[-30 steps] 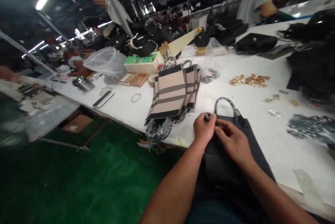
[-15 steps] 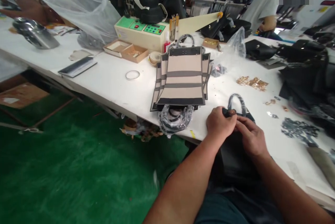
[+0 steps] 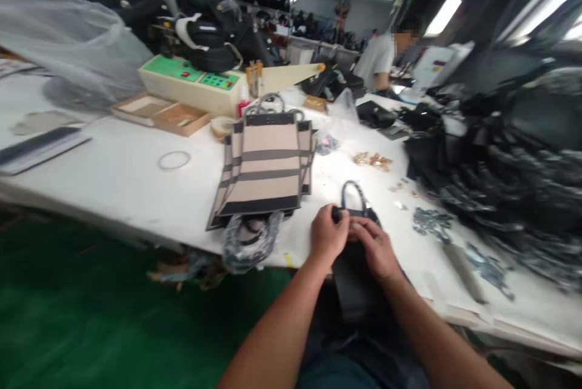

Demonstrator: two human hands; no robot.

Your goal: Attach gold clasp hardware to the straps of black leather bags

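At the table's front edge, my left hand (image 3: 330,232) is closed on the upper edge of a black handbag (image 3: 357,283). My right hand (image 3: 375,249) pinches the same edge just beside it, thumb and fingers together. The bag hangs down toward my lap, and its plastic-wrapped handle (image 3: 353,194) stands up behind my hands. What lies between my fingertips is hidden. To the left of my hands rests a stack of beige-and-black bag panels (image 3: 268,162), with wrapped handles (image 3: 250,243) sticking out over the table edge.
A cream machine with a green panel (image 3: 191,83) stands at the back beside a cardboard tray (image 3: 159,111). Gold fittings (image 3: 373,160) and dark metal pieces (image 3: 431,222) lie to the right. Black bags (image 3: 491,177) pile up at far right. A person (image 3: 377,59) works behind.
My view has swung right and up, so the table's things sit further left in the picture. Both hands stay on the black bag's upper edge.
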